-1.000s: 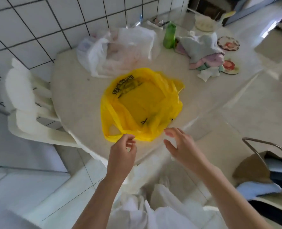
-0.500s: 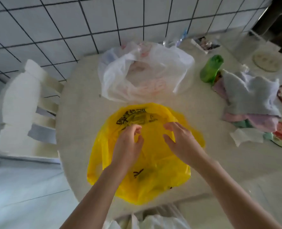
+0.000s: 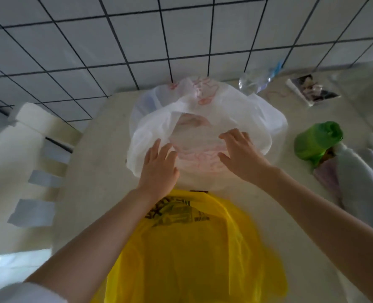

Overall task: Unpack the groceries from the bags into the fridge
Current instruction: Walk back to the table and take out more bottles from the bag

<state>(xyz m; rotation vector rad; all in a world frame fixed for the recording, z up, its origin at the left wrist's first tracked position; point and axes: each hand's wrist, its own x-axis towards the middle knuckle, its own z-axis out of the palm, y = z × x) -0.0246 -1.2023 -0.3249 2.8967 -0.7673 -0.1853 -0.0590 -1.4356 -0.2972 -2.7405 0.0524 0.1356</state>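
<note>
Here the fingers (image 3: 159, 147) of the left hand (image 3: 158, 169) lie straight and loose on the near lip of the white bag (image 3: 207, 110), grasping nothing; the right hand (image 3: 241, 155) does likewise, fingers spread at the bag's mouth. The bag sits on the worktop (image 3: 98, 171) by the tiled wall, the yellow bag (image 3: 192, 248) just nearer. The thin film could slip or tear if tugged, and its unseen contents might spill toward the green bottle (image 3: 317, 141).
</note>
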